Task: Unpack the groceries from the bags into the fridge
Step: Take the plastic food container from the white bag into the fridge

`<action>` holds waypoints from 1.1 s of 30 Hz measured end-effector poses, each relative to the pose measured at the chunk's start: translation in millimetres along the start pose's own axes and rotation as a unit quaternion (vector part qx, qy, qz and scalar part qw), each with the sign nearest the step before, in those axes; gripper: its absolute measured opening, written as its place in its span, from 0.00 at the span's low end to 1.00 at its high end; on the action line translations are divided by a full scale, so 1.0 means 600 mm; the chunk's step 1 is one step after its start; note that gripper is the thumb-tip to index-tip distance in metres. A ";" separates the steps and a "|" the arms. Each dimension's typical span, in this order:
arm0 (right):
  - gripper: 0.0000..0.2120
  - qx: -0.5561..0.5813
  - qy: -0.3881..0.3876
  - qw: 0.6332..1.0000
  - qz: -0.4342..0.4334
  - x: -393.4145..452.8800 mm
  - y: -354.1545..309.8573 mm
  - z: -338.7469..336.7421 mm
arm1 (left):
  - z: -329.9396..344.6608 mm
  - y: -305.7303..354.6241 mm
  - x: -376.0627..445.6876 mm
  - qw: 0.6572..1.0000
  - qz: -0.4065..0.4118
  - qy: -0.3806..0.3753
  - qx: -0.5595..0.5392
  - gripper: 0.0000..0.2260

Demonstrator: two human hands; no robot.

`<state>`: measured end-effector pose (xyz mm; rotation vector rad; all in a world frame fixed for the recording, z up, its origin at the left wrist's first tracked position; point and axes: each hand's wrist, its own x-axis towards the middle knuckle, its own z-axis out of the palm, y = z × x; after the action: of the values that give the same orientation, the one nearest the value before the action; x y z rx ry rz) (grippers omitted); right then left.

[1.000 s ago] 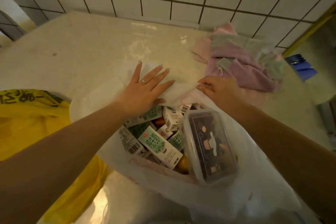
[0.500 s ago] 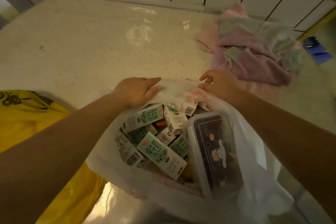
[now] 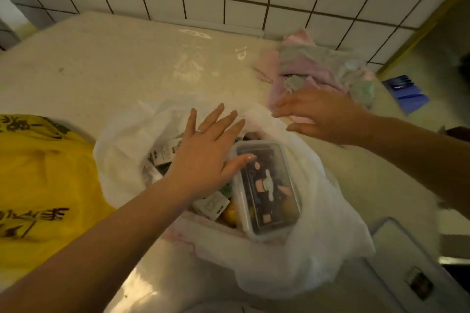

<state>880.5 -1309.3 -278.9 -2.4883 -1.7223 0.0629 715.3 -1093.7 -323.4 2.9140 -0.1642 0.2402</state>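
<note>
Hands [image 3: 203,152] [image 3: 320,117] hover with fingers spread, grasping nothing, over white bag [image 3: 305,249].

The yellow bag [image 3: 43,185] bears dark characters, too blurred to read.

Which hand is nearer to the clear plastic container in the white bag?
Left. The left hand is spread over the white bag, its thumb on the clear plastic container lid. The right hand is beyond the bag's far rim, apart from it.
</note>
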 end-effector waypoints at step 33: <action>0.40 0.129 -0.074 0.989 0.014 -0.168 -0.137 0.085 | 0.103 0.272 -0.148 0.961 -0.271 0.050 0.010 0.31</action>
<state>763.4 -1371.7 -323.1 -2.3669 -1.6119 0.4539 616.7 -1257.9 -365.7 2.8192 0.6462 0.2907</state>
